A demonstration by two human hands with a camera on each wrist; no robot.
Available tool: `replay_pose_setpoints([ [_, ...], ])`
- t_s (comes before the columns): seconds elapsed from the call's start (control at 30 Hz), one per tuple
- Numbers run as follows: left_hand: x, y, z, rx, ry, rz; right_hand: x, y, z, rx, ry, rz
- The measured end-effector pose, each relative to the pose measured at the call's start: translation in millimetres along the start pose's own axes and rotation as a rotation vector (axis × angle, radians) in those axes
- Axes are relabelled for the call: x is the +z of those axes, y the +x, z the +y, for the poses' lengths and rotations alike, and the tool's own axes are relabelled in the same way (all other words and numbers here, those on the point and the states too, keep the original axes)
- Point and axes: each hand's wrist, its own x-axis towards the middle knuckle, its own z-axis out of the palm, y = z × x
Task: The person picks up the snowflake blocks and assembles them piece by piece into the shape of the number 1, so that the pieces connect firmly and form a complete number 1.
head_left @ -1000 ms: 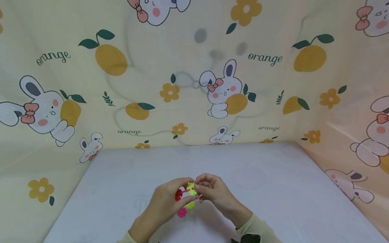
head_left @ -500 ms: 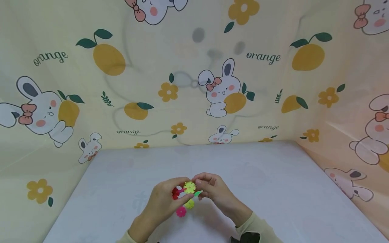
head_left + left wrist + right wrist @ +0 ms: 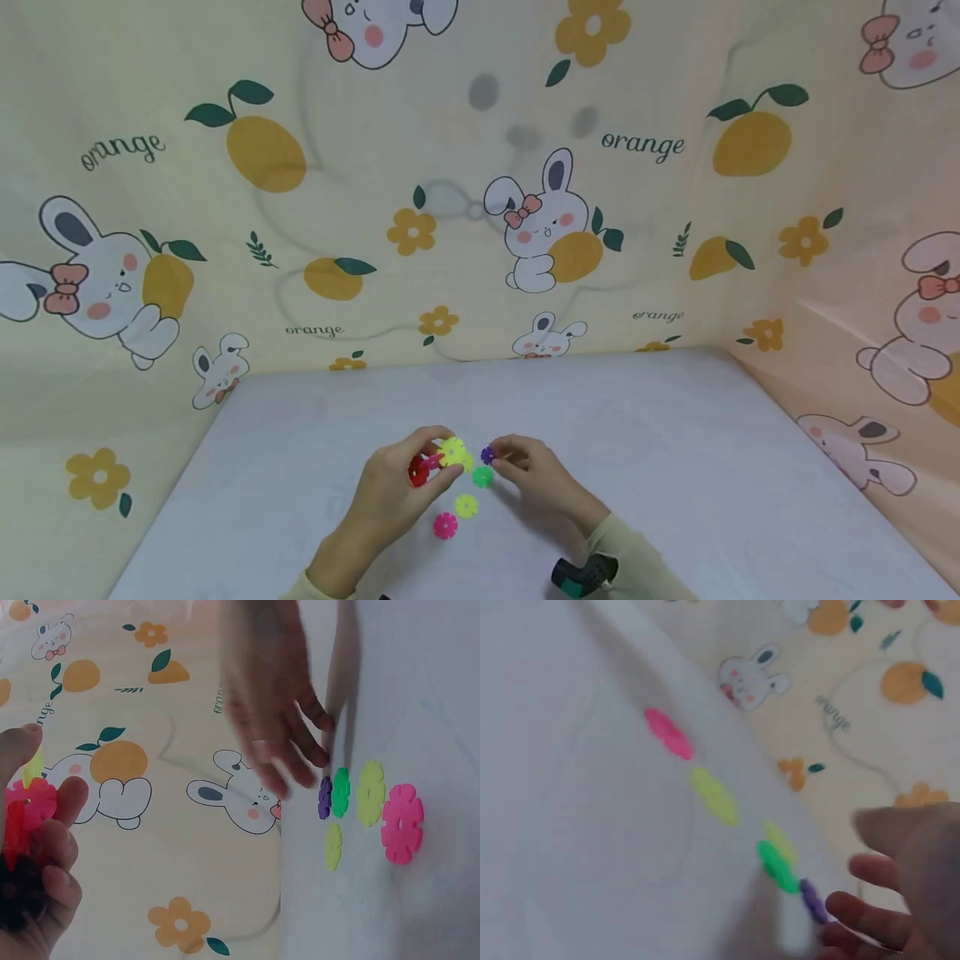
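Observation:
My left hand [image 3: 393, 479] grips a joined chain of notched plastic snowflake discs. In the head view its yellow disc [image 3: 452, 451] and red disc [image 3: 418, 472] show; the left wrist view adds a pink disc [image 3: 31, 804] and a black disc [image 3: 21, 894]. My right hand [image 3: 536, 475] holds nothing, its fingers loosely bent right at a purple disc [image 3: 325, 798] on the table. Close by lie a green disc [image 3: 483, 477] and a yellow disc [image 3: 334, 846]. Nearer me are another yellow disc [image 3: 467, 506] and a bright pink disc [image 3: 446, 526].
A white table [image 3: 637, 442] lies under both hands. Cloth printed with rabbits and oranges [image 3: 360, 167] hangs behind it and along the sides. A black device [image 3: 585, 575] sits at the right wrist.
My hands have parted: the left shifted left with the chain, while the right let go of it and lowered towards the purple disc. Loose discs formerly hidden now show.

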Motion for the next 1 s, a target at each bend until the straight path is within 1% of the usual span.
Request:
replay_pose_setpoints([
  [0.07, -0.5, 0.0, 0.3, -0.007, -0.001, 0.0, 2.7, 0.2, 5.6, -0.006, -0.057, -0.046],
  [0.1, -0.8, 0.1, 0.3, -0.009, -0.002, 0.001, 3.8, -0.1, 7.5, -0.011, -0.074, -0.055],
  [0.17, -1.1, 0.5, 0.3, -0.011, 0.001, 0.004, 5.2, -0.4, 9.7, -0.03, -0.103, -0.047],
  [0.23, -1.4, 1.0, 0.1, -0.012, 0.004, 0.002, 6.3, 0.2, 11.4, -0.033, -0.157, -0.037],
  [0.4, -2.4, 2.7, -0.1, -0.01, 0.008, -0.008, 7.3, 2.5, 13.3, -0.053, -0.335, -0.048],
  [0.53, -2.7, 2.9, -1.1, -0.01, 0.015, -0.016, 5.3, 3.8, 13.8, -0.068, -0.39, -0.031],
  [0.67, -1.2, 2.0, -4.3, 0.009, 0.025, -0.027, 1.8, 4.4, 14.9, -0.07, -0.386, 0.008],
  [0.73, 0.3, 1.4, -6.4, 0.032, 0.034, -0.028, 0.8, 4.5, 15.1, -0.064, -0.377, 0.012],
  [0.8, 2.0, 0.9, -8.5, 0.078, 0.064, -0.018, 1.0, 4.5, 15.7, -0.061, -0.396, 0.004],
  [0.93, 4.4, 0.6, -12.5, 0.197, 0.17, 0.023, 2.8, 4.2, 15.5, -0.07, -0.443, -0.001],
  [1.0, 5.1, 0.9, -13.9, 0.234, 0.208, 0.039, 2.6, 3.9, 14.6, -0.069, -0.441, 0.008],
])
